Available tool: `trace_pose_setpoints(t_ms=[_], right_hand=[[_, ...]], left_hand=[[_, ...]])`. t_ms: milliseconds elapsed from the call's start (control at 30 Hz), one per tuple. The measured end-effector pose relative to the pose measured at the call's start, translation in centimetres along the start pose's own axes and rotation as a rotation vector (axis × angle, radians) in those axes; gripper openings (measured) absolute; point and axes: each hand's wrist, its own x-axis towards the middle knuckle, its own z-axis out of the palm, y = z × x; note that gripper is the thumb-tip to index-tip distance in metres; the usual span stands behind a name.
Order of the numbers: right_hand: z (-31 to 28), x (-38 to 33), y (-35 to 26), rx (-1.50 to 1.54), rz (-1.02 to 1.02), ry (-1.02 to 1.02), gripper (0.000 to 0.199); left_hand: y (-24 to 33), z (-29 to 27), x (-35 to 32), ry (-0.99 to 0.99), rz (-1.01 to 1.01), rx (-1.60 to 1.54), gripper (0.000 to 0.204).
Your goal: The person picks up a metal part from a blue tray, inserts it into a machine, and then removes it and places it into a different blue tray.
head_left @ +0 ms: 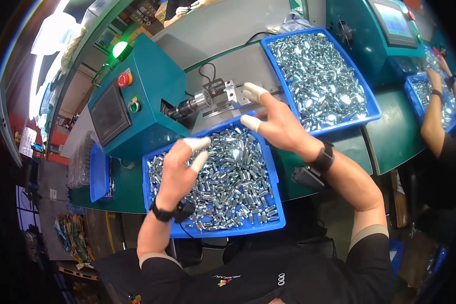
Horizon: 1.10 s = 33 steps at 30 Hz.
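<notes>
Bright overhead light, glare on metal parts, edges bent and dark.

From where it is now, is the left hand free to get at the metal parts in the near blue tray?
Probably yes: the left hand hovers directly over the metal parts in the open-topped near blue tray, with nothing between.

Near tray [276, 200]: bright blue, filled with shiny silver metal parts [233, 177]. Far tray [370, 104]: the same blue, with the same silver parts. Machine housing [157, 83]: teal, with a red button [124, 79], a green button [134, 106], a lit green lamp [119, 49] and a dark screen [108, 114]. Counter [390, 147]: dark green. Left hand [180, 169] and right hand [278, 124]: white fingertip covers, black wristbands. Sleeves: black with beige cuffs.
</notes>
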Motion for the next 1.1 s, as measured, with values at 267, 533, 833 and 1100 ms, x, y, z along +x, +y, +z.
trace_pose_setpoints(t_ms=[267, 533, 833, 1100], right_hand=[[2.6, 3.0, 1.4, 0.169, 0.12, -0.183, 0.076], [4.1, 3.7, 1.4, 0.178, 0.158, -0.213, 0.073], [4.5, 3.1, 3.5, 0.2, 0.026, -0.191, 0.071], [4.4, 2.9, 3.8, 0.223, 0.044, -0.178, 0.073]], left_hand=[[-0.7, -0.8, -4.6, -0.003, -0.161, -0.178, 0.027], [-0.7, -1.1, -5.1, -0.011, -0.111, -0.268, 0.026], [-0.7, -1.0, -4.8, -0.066, -0.097, -0.296, 0.026], [-0.9, -0.6, -4.9, -0.091, -0.126, -0.315, 0.026]])
